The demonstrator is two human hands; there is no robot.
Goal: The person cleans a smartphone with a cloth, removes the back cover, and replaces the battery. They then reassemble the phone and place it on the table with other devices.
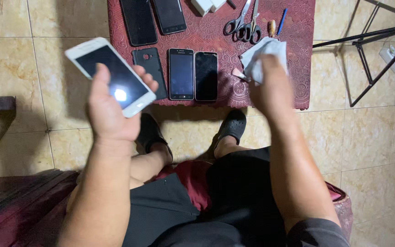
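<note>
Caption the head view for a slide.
Left hand holds a white phone; right hand grips a white cloth over the red table.

White phone [110, 77]; white cloth [262, 57]; patterned dark-red mat [293, 50]

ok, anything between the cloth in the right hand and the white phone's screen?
Nothing visible. The left hand holds the white phone screen up, off the table; the right hand holds the white cloth over the red table mat. Only open air and floor lie between them.
</note>
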